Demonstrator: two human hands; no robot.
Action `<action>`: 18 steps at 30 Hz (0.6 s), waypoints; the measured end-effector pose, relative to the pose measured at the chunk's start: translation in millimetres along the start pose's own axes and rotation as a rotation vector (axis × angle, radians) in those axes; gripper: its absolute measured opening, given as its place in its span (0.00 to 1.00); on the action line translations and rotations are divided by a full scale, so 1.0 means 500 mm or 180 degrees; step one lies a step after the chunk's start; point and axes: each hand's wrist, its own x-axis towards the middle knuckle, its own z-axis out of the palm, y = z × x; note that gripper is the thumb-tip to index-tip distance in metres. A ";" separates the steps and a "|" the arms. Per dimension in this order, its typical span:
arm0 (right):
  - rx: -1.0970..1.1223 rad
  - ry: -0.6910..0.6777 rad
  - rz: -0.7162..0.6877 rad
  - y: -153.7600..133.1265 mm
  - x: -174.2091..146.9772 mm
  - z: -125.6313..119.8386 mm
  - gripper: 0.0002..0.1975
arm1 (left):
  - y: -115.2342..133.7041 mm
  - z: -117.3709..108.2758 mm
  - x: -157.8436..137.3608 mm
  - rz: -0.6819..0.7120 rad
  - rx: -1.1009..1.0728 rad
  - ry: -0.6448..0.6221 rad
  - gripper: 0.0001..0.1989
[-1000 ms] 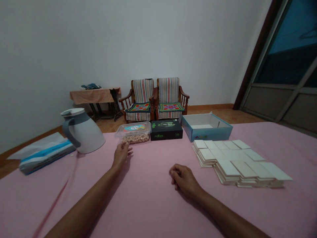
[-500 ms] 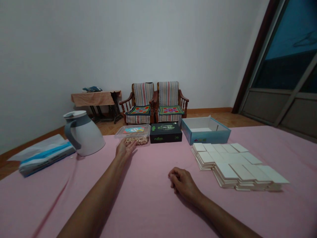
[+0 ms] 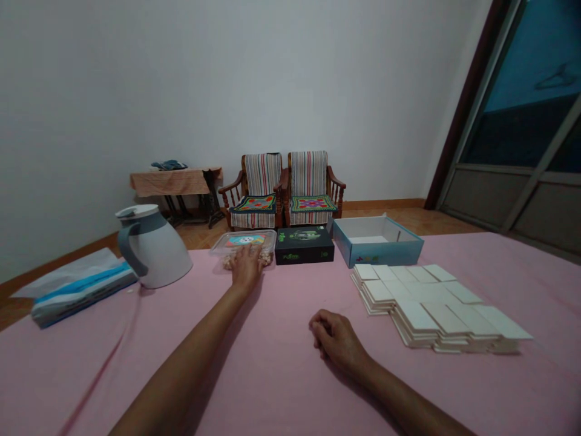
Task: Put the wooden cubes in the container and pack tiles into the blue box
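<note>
My left hand (image 3: 247, 269) reaches to the front of a clear plastic box (image 3: 218, 247) of what look like nuts, its fingers spread over the front edge of the lid. The lid carries a colourful label, and the hand hides part of the contents. On the pink cloth, my right hand (image 3: 338, 339) rests with its fingers curled in; whether anything is inside them is hidden. To its right lie stacks of thin white square tiles (image 3: 431, 297). A black box (image 3: 304, 245) with green print stands just right of the plastic box.
An open light-blue box (image 3: 385, 251) stands behind the tiles. At the left are a white and grey jug (image 3: 158, 248) and a blue-and-white soft pack (image 3: 86, 290). The pink cloth (image 3: 263, 375) covers the table. Two armchairs (image 3: 284, 188) stand beyond it.
My left hand has shifted to the right along the plastic box and turned palm down, now over its lid edge. The right hand stays in the same spot.
</note>
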 end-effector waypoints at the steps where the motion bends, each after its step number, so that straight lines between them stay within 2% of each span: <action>1: -0.0015 0.0001 -0.0008 -0.001 0.000 0.000 0.10 | -0.001 0.002 0.005 -0.0061 -0.0098 0.0003 0.20; 7: -0.0104 0.0006 -0.0038 -0.006 -0.002 -0.003 0.11 | -0.009 0.002 0.027 -0.0233 -0.0584 0.0188 0.16; 11: -0.0065 -0.0016 -0.0008 -0.006 -0.001 -0.003 0.10 | 0.004 -0.002 0.026 -0.0320 -0.0830 0.0313 0.17; 15: 0.0119 -0.0041 0.0120 -0.006 0.001 0.000 0.09 | 0.032 -0.006 -0.025 -0.0240 -0.1007 0.0479 0.24; 18: -0.0027 0.0008 0.0117 -0.029 0.015 -0.025 0.08 | 0.043 -0.005 -0.100 0.0122 -0.0959 0.0227 0.25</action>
